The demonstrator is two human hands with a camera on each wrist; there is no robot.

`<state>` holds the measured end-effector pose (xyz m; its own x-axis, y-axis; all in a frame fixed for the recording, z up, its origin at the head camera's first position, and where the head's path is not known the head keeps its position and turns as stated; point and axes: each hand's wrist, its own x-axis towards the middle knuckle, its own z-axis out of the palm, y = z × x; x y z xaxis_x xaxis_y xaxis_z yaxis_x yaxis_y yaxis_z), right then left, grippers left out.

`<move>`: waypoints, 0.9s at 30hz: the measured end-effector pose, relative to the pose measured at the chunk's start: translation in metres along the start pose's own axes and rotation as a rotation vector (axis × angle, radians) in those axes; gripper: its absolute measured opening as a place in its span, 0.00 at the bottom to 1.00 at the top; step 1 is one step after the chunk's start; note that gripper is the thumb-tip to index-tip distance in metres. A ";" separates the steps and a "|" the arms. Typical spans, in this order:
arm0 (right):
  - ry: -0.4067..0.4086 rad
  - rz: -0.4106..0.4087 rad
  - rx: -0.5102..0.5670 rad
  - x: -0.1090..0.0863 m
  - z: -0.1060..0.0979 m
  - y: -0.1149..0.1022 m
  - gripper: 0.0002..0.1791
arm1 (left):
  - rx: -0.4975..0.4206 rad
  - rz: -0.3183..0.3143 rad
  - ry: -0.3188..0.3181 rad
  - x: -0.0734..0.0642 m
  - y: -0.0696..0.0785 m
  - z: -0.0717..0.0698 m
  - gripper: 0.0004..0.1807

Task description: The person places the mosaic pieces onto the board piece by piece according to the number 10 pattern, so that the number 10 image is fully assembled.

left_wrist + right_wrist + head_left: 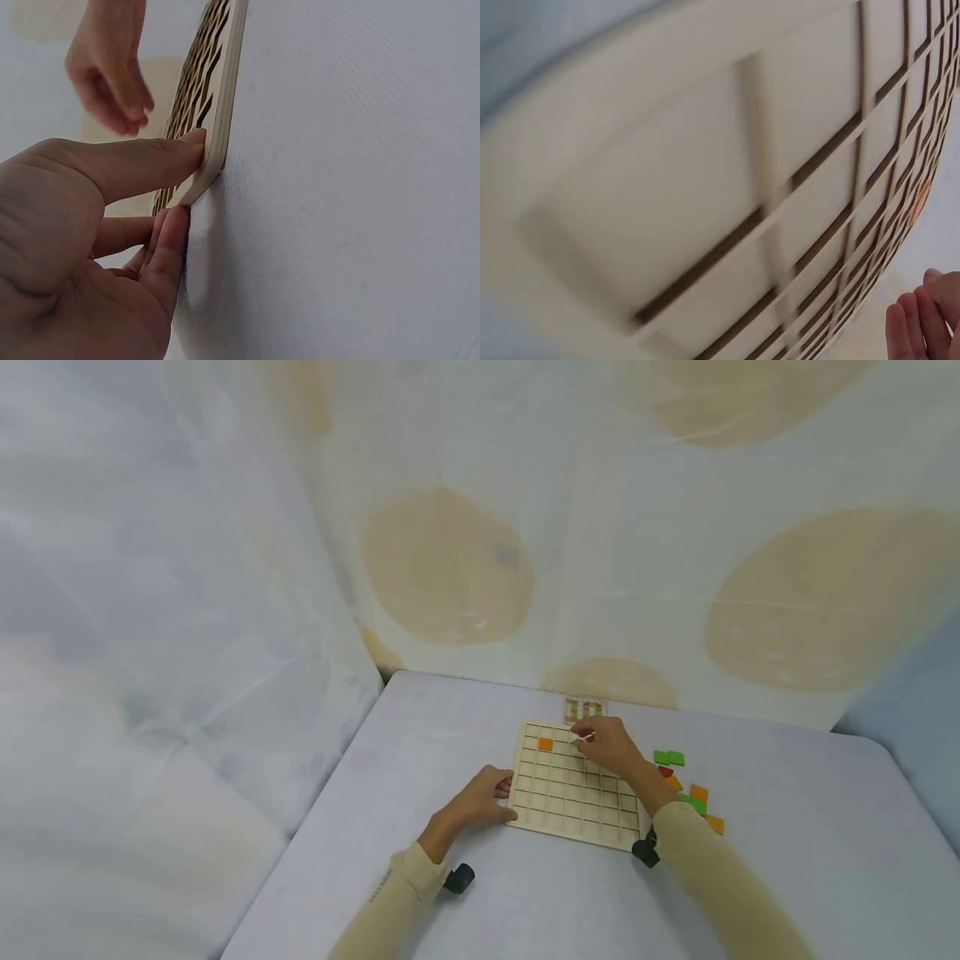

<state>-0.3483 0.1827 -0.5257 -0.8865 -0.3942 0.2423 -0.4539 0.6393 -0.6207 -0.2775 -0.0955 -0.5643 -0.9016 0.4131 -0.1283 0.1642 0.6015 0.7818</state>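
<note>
- Evidently the left hand (474, 800) pinched the near-left corner of the gridded board (558, 797), thumb on the rim, fingers against the edge; the board lay on the tabletop (352, 793), stretching rightward from that grip.
- Over the board's far part, the right hand (611, 746) had thumb and fingertips drawn close; whether they pinched anything could not be told.
- A tug or lift from the left grip might have skewed the board and jogged the orange tile (545, 744) seated ahead of that hand.
- A lowered right sleeve (720, 877) could have scattered the loose tiles (698, 807) to the right of both hands, lying so close beside it.
- An overreach might have nudged the patterned card (585, 708) just beyond the right fingertips.
- Beneath both hands, the pale, smooth-looking tabletop perhaps gave the board little hold.
- Beyond them hung whitish sheeting (600, 527) with large tan discs; creased white sheeting also closed the left side.
</note>
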 end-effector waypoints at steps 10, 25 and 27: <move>-0.108 -0.049 -0.111 0.028 0.036 -0.018 0.15 | -0.047 0.044 -0.030 0.006 0.003 0.004 0.40; -0.157 -0.067 -0.152 0.029 0.037 -0.018 0.23 | -0.040 0.034 -0.039 0.003 0.008 0.007 0.42; -0.140 -0.064 -0.145 0.028 0.036 -0.020 0.21 | -0.043 0.025 -0.037 0.002 0.008 0.007 0.43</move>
<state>-0.3611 0.1346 -0.5333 -0.8391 -0.5184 0.1650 -0.5257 0.6946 -0.4911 -0.2752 -0.0850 -0.5624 -0.8820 0.4530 -0.1298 0.1688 0.5608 0.8106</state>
